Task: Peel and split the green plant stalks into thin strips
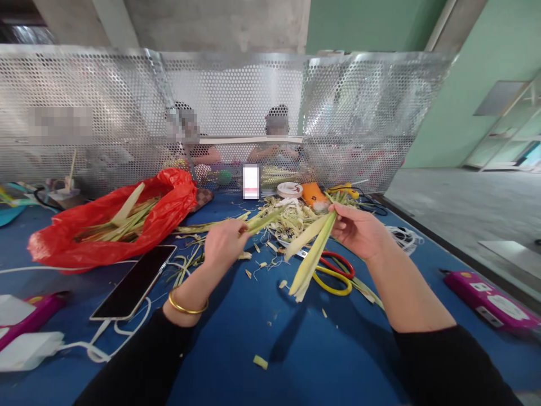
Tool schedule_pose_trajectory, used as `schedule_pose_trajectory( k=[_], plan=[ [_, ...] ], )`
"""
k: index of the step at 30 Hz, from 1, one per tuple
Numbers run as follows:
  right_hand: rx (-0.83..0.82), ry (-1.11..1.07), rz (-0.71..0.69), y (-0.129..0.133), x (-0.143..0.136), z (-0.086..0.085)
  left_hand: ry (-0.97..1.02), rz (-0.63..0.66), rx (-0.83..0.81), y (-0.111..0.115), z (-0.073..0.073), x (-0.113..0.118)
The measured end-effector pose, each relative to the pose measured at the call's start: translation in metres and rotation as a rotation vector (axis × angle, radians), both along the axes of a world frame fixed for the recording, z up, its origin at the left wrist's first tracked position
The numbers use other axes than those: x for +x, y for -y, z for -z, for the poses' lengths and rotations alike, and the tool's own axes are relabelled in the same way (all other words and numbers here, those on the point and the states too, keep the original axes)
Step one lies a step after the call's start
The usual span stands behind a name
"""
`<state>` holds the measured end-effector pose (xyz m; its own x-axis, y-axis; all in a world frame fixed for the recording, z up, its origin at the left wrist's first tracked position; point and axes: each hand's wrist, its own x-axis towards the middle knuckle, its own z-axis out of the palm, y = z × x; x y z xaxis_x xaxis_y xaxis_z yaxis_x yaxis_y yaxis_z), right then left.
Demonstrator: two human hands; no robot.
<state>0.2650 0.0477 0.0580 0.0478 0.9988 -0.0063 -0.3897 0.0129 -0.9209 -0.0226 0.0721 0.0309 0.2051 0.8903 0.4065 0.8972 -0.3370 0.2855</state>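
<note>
Nearest us on the table (236, 338): a green scrap (260, 362). Our right hand (359, 228) is clamped on the narrow end of the husk bundle (313, 259), above the table's right half, likely so the leaves fan free. They're pale green to cream, ribbed, ragged-tipped. Our left hand (224, 242) pinches a strip (264, 221), fingers together. Scissors (338, 292) lie handles toward us, probably for quick reach. Red bag (101, 254) sits left, toward the far edge.

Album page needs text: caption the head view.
Two hands, left and right, hold pale green leaf strips above a blue table.
</note>
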Motion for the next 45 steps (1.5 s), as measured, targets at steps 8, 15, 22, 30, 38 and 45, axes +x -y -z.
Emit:
schedule_pose_trajectory(
  k=[8,15,22,30,38,45],
  plan=[
    [-0.013,-0.034,0.042,-0.003,-0.005,0.001,-0.002,-0.271,0.110,-0.013,-0.008,-0.028],
    [0.069,0.113,-0.169,0.024,-0.050,0.004,0.782,0.411,-0.402,0.044,-0.022,0.048],
    [0.243,0.192,-0.070,0.045,-0.077,0.007,1.157,0.556,-0.730,0.064,-0.024,0.059],
    [0.309,0.162,-0.025,0.046,-0.083,0.013,1.226,0.537,-0.834,0.071,-0.033,0.060],
    [0.288,0.114,-0.157,0.049,-0.085,0.011,1.133,0.455,-0.700,0.073,-0.034,0.062],
    [0.253,0.139,-0.111,0.049,-0.083,0.010,1.078,0.437,-0.716,0.074,-0.033,0.063]
  ],
)
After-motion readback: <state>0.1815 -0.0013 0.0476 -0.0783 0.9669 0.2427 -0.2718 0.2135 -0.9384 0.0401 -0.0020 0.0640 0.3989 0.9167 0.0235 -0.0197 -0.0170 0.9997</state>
